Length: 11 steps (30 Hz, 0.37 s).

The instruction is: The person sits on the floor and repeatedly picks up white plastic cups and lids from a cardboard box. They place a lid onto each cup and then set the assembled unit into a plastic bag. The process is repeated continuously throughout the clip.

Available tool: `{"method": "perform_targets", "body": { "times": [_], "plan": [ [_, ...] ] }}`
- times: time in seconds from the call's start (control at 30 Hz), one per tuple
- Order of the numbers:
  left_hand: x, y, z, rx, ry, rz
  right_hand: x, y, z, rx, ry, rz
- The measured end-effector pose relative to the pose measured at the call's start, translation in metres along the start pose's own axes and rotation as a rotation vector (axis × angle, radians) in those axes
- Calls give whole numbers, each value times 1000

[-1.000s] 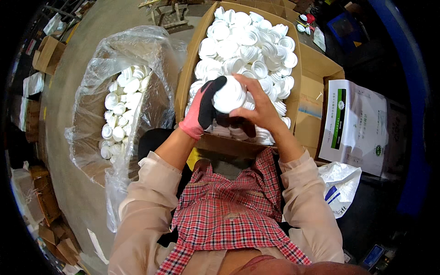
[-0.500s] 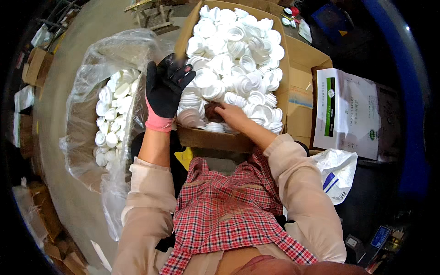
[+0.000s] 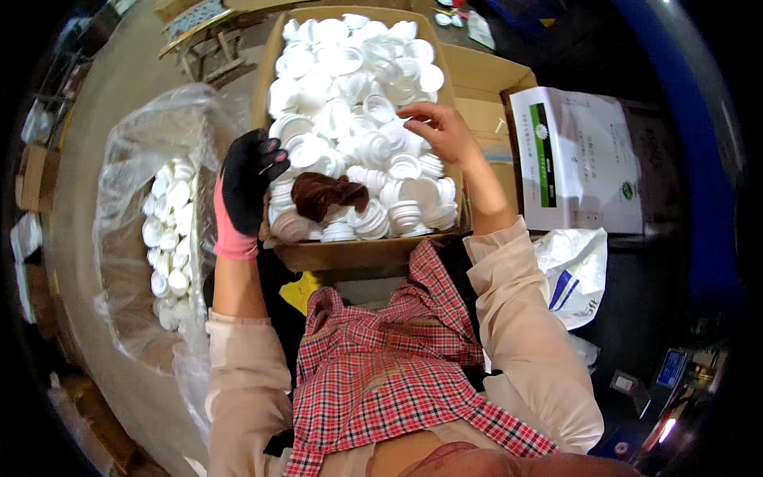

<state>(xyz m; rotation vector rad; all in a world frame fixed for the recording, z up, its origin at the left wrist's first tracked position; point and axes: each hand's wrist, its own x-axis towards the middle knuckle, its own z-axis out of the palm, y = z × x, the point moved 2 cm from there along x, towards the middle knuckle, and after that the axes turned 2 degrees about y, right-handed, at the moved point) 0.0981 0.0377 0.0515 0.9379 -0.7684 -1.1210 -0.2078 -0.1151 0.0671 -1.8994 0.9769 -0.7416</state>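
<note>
White plastic lids (image 3: pixel 342 135) heap up in a cardboard box (image 3: pixel 350 256) in front of me. A crumpled dark brown cloth (image 3: pixel 326 195) lies on the lids near the box's front edge. My bare right hand (image 3: pixel 447 133) hovers over or touches the lids at the box's right side. Its fingers are loosely bent and apart, and I see nothing in them. In a black and pink glove, my left hand (image 3: pixel 245 184) is at the box's left edge, fingers half curled and apart, with nothing visible in it.
To the left stands a container lined with clear plastic (image 3: pixel 119 230), holding more white lids (image 3: pixel 168 238). On the right are a white printed carton (image 3: pixel 576 159) and a white plastic bag (image 3: pixel 574 274). A small wooden stand (image 3: pixel 208 48) is at the far left.
My right hand has left the brown cloth and moved away over the lids farther back. My left hand's fingers have curled somewhat. The view has shifted, so the box appears farther left.
</note>
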Motion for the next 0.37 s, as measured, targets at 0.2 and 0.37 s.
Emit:
{"method": "perform_targets", "body": {
  "times": [0.2,0.37],
  "plan": [
    [-1,-1,22,315,-60,-21,-30,90,-110,213,275,221],
    [11,-25,40,293,39,-181,-98,274,-129,-487,156,721]
  ]
}}
